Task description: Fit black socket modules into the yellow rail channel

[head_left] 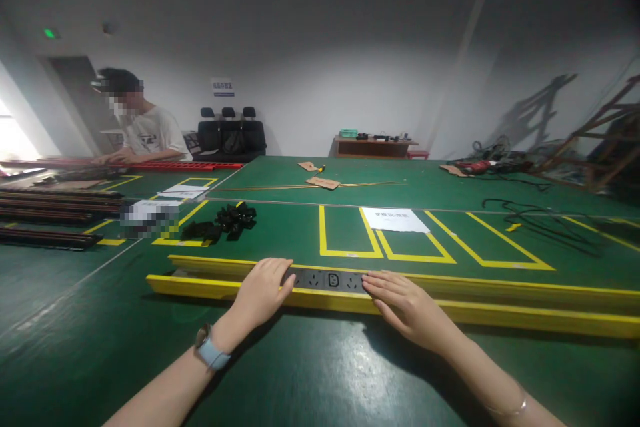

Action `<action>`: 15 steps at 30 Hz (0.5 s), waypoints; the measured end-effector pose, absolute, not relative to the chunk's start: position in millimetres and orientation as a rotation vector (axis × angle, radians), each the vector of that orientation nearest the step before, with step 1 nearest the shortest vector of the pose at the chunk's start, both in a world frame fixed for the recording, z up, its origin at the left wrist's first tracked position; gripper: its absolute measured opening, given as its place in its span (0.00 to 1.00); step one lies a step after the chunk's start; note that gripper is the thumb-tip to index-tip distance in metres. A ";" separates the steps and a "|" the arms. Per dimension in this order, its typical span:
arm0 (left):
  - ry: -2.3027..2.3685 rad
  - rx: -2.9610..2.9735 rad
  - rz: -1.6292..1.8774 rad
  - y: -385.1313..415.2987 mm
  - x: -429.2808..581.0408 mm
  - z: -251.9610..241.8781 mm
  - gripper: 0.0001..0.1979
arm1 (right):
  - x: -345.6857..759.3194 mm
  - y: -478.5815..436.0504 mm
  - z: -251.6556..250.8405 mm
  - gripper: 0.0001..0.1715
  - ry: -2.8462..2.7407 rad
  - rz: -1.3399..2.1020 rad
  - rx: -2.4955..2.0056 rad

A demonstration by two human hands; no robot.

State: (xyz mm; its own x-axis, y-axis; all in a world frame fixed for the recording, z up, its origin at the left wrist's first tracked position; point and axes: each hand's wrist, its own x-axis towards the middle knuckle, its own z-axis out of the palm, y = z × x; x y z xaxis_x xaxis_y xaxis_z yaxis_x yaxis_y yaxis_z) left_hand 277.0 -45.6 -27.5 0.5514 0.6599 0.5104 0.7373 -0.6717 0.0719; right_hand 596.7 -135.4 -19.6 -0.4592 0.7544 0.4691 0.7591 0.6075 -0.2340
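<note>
Across the table in front of me lies a long yellow channel (pixel 520 312) with two raised side walls. A dark socket strip (pixel 323 279) sits between those walls, its outlets facing up. My left hand (pixel 263 290) rests flat over the strip's left part, fingers stretched across the channel. My right hand (pixel 403 300) lies palm down over its right part, the fingers extended and close together. Both palms hide the ends of the strip, and neither hand is wrapped round anything.
Black plastic parts (pixel 233 220) lie in a heap behind the channel. Dark bars (pixel 55 207) are stacked at the left, near a co-worker (pixel 150 130) at a red rail (pixel 200 165). A paper sheet (pixel 395 220), tape outlines and black cables (pixel 540 220) are farther back.
</note>
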 end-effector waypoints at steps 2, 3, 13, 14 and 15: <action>-1.193 -2.643 -0.776 -45.3 276.5 -26.1 0.18 | 599.1 -133.4 -21.0 0.24 -2.271 0.004 -1.178; -1.196 -2.648 -0.778 -45.1 276.2 -25.9 0.18 | 600.7 -132.6 -21.2 0.23 -2.266 0.012 -1.173; -1.200 -2.633 -0.752 -43.0 276.4 -29.4 0.18 | 609.9 -133.2 -19.6 0.19 -2.254 -0.027 -1.173; -1.195 -2.627 -0.753 -43.0 276.5 -29.7 0.18 | 607.9 -134.6 -18.5 0.20 -2.258 -0.033 -1.182; -1.189 -2.624 -0.752 -43.0 276.6 -30.0 0.18 | 605.2 -136.0 -17.3 0.21 -2.268 -0.038 -1.188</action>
